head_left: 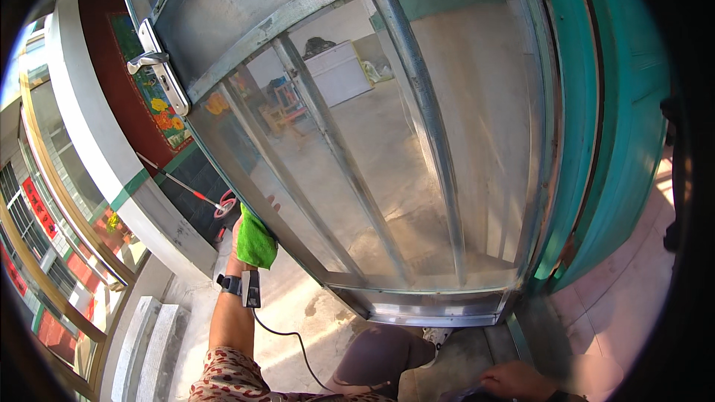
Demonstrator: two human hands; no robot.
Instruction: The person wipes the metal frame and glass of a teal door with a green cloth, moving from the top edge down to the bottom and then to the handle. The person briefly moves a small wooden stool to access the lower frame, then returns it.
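A metal-framed glass door (363,167) with vertical bars fills the middle of the view. At its left edge, my left hand (237,243) holds a bright green cloth (257,241), which hides most of the palm. Fingertips show through the glass, beyond the door edge. A lever handle (149,60) on a long metal plate sits higher on that same edge. My right hand (516,381) is low at the right, by my leg, apart from the door. Its fingers look curled, but whether anything is in them cannot be seen.
A green door frame (581,151) stands to the right of the glass door. On the left are a white pillar (100,95), concrete steps (153,340) and a long-handled mop (184,184). From a device on my left wrist, a black cable (296,335) runs towards my body.
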